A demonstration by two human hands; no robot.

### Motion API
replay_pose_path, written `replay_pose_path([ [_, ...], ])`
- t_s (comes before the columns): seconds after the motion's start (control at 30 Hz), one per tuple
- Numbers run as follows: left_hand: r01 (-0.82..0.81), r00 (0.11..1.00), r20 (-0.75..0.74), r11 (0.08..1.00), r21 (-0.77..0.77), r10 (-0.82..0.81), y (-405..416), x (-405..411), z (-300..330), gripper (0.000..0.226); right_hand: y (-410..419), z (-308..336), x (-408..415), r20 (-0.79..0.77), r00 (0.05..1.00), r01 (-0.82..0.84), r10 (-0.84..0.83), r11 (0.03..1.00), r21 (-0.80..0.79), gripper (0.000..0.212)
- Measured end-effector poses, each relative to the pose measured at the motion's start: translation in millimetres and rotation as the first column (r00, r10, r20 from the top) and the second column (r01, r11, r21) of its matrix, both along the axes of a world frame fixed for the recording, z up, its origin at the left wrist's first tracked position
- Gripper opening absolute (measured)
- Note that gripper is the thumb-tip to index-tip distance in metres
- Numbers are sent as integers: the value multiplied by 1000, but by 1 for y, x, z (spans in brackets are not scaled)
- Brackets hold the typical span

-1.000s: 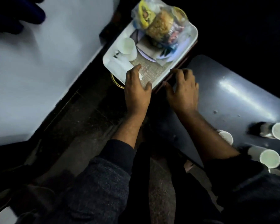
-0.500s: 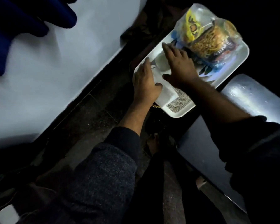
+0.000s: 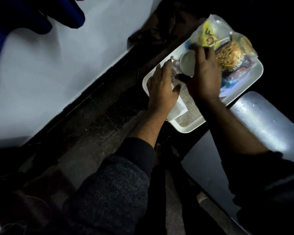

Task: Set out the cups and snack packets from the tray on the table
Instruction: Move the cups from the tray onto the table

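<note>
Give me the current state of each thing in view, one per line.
Cup: tipped on its side, on the tray, in the right hand's grip.
Right hand: curled round the cup.
Left hand: fingers straight, flat on the tray.
Snack packets: sealed, piled at the tray's far end.
Tray: beside the table, not emptied.
Table: bare where visible.

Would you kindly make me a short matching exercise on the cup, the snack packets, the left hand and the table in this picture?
Things:
1. cup
2. snack packets
3. left hand
4. table

States:
A. fingers straight, resting on the near-left part of the tray
B. gripped by the right hand
C. dark and glossy, beside the tray
D. piled at the tray's far end

Pairs: 1-B, 2-D, 3-A, 4-C
</note>
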State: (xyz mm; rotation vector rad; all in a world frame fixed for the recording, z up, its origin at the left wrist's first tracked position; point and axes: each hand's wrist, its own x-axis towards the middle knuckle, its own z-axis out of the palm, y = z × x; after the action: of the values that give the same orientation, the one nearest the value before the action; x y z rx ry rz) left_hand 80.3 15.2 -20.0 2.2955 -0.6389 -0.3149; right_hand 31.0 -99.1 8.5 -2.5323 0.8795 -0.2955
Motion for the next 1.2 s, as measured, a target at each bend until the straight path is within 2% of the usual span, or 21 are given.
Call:
replay_pose_path([
  [0.17,-3,996,87,991,-133,15,-22,-25,11,68,-3,23,-42,73,988,132,-133,991,14,84],
  [0.4,133,991,12,965,-226,-134,-80,-123,17,62,-46,32,-152,167,913,354,-372,927,125,75],
  [0.5,181,966,-135,948,-262,-221,-104,-171,12,55,-66,24,-204,136,886,426,-444,893,144,70],
  [0.57,230,920,-260,941,-249,-294,-117,-205,7,59,-76,17,-240,120,855,485,-505,860,160,65],
  [0.7,313,835,-408,928,-202,-370,-133,-264,-6,62,-88,2,-303,36,811,565,-584,797,215,61],
  [0.77,319,796,-482,930,-183,-368,-140,-289,-13,59,-95,-4,-332,-10,801,584,-599,776,239,60],
  [0.9,232,746,-599,956,-176,-292,-151,-320,-25,55,-105,-21,-371,-125,804,593,-581,767,246,60],
  [1.07,314,683,-648,937,-157,-337,-165,-339,-41,55,-107,-44,-399,-241,766,640,-596,745,188,60],
  [1.2,356,667,-664,927,-115,-338,-175,-353,-49,58,-107,-55,-415,-302,747,653,-593,740,161,63],
])
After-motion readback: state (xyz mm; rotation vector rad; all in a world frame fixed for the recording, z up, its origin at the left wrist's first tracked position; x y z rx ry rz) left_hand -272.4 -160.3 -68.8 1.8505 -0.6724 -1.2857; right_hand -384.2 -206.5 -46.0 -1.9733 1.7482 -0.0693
